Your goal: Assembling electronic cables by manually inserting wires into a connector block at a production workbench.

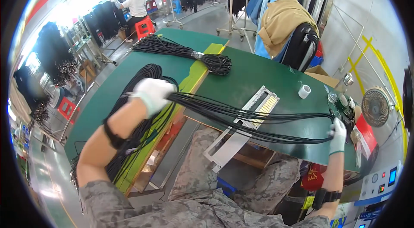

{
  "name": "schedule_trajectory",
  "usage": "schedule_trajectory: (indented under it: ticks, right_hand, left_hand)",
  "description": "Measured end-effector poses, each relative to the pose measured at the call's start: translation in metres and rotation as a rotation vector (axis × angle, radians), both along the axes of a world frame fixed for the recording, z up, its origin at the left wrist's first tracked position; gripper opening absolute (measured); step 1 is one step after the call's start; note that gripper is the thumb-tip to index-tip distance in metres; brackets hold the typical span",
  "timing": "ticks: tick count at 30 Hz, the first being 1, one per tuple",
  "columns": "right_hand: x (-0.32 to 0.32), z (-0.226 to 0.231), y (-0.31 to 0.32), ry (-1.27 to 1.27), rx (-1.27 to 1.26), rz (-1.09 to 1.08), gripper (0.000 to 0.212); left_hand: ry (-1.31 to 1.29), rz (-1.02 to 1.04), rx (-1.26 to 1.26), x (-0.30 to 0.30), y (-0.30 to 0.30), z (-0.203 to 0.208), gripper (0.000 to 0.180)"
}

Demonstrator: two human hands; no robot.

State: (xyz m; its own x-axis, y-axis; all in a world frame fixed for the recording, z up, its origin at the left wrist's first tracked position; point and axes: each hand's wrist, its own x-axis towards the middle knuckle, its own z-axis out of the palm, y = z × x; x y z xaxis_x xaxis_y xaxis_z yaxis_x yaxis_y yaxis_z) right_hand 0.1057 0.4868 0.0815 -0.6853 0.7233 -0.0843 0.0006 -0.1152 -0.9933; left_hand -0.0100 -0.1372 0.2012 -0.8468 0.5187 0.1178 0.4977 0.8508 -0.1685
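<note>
A bundle of black cables (pixel 241 116) stretches between my hands across the green table, with its strands fanned apart in the middle. My left hand (pixel 154 94), in a white glove, is closed round the bundle's left end. At the table's right side my gloved right hand (pixel 337 135) is closed on the other end. Under the strands lies a white slotted metal frame (pixel 228 148) with a row of yellowish pieces, jutting past the table edge. A larger heap of black cables (pixel 148 75) lies beneath and beside my left hand. Farther off rests another cable bundle (pixel 172 49), tied with a pale band.
A white roll (pixel 304 91) stands on the green table (pixel 254 73). Small items and a red-and-white packet (pixel 365 135) crowd the right edge near a fan (pixel 375 106). Clothes hang over a chair (pixel 284 25) behind. A person (pixel 137 6) sits on a red stool far left.
</note>
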Motion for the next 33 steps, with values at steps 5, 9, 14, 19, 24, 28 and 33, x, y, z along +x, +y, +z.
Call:
schedule_trajectory:
  ticks: [5, 9, 14, 19, 24, 28, 33]
  right_hand:
    - [0.053, -0.029, 0.155, -0.022, 0.414, -0.287, 0.04]
    - [0.014, 0.0, 0.013, -0.202, 1.191, -0.179, 0.057]
    - [-0.021, -0.021, -0.169, -0.15, 1.486, 0.543, 0.081]
    - [-0.062, -0.073, -0.171, -0.331, 1.317, 0.467, 0.066]
    - [-0.079, -0.082, -0.168, -0.189, 1.385, 0.433, 0.045]
    - [-0.077, -0.07, -0.17, -0.25, 1.301, 0.533, 0.037]
    - [-0.074, -0.054, -0.158, -0.342, 1.054, 0.662, 0.043]
  left_hand:
    - [-0.312, -0.254, -0.058, -0.017, 0.188, -0.054, 0.023]
    - [-0.382, -0.282, -0.064, -0.018, 0.259, -0.105, 0.021]
    - [-0.294, -0.372, -0.054, -0.013, 0.308, -0.126, 0.024]
    - [-0.08, -0.544, 0.317, -0.021, 0.268, -0.14, 0.045]
    - [-0.007, -0.279, 0.517, -0.009, 0.163, -0.164, 0.072]
    - [-0.124, -0.286, 0.626, 0.004, 0.154, -0.185, 0.075]
    - [-0.067, -0.202, 0.531, 0.027, 0.163, -0.19, 0.072]
